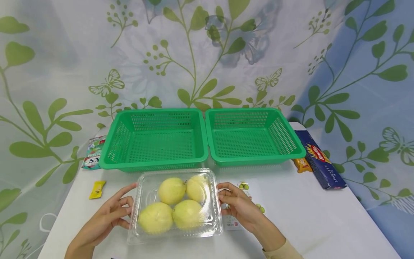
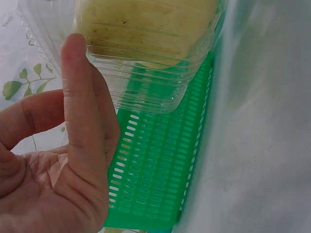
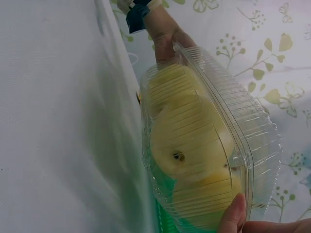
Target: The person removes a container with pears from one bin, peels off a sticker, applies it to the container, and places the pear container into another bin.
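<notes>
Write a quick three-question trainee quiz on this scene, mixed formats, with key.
1. Count: how many yellow fruits are in the clear container?
2. True or false: in the head view, the blue spaghetti box lies to the right of both green baskets.
3. Choose one: where are the left hand and right hand?
A) Both inside one basket
B) At opposite sides of the container
C) Both on the spaghetti box

Key: 1. Four. 2. True. 3. B.
</notes>
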The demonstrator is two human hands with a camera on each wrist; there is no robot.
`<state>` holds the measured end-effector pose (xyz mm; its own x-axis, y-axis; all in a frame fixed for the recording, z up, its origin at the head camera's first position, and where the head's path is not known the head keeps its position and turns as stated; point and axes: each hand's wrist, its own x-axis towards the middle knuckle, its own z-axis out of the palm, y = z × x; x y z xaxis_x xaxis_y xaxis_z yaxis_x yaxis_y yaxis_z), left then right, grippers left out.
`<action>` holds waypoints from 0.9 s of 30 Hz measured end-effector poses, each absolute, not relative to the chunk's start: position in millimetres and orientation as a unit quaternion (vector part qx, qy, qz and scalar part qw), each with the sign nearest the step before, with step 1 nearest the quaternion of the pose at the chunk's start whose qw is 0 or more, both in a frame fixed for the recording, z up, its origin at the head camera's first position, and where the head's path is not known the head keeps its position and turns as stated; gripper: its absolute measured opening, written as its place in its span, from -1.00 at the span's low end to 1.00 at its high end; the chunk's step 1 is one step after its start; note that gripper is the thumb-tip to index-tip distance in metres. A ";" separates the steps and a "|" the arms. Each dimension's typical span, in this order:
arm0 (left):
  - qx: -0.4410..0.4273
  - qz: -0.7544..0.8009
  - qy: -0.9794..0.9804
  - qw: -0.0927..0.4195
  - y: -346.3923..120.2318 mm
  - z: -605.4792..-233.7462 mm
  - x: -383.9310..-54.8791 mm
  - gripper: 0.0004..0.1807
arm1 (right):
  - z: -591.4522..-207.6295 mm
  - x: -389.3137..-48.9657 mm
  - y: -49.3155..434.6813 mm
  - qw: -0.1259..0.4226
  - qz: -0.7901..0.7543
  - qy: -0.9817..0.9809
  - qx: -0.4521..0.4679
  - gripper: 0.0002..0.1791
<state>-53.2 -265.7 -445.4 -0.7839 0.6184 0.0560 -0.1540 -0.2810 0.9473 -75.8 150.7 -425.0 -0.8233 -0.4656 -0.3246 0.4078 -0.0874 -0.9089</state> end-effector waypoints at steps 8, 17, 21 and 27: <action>0.205 0.766 0.552 0.259 -264.6 -448.4 -55.6 -0.33 | -428.0 -75.4 151.3 0.299 -0.744 0.597 -0.004 -0.71; 0.156 0.740 0.599 0.262 -259.1 -446.4 -55.1 -0.35 | -434.6 -77.3 151.8 0.297 -0.734 0.611 0.000 -0.63; 0.156 0.740 0.599 0.264 -258.4 -448.1 -55.4 -0.33 | -437.9 -78.2 152.8 0.298 -0.731 0.614 0.001 -0.62; 0.147 0.736 0.606 0.263 -257.5 -450.9 -56.4 -0.33 | -440.7 -80.6 153.4 0.299 -0.727 0.618 0.007 -0.63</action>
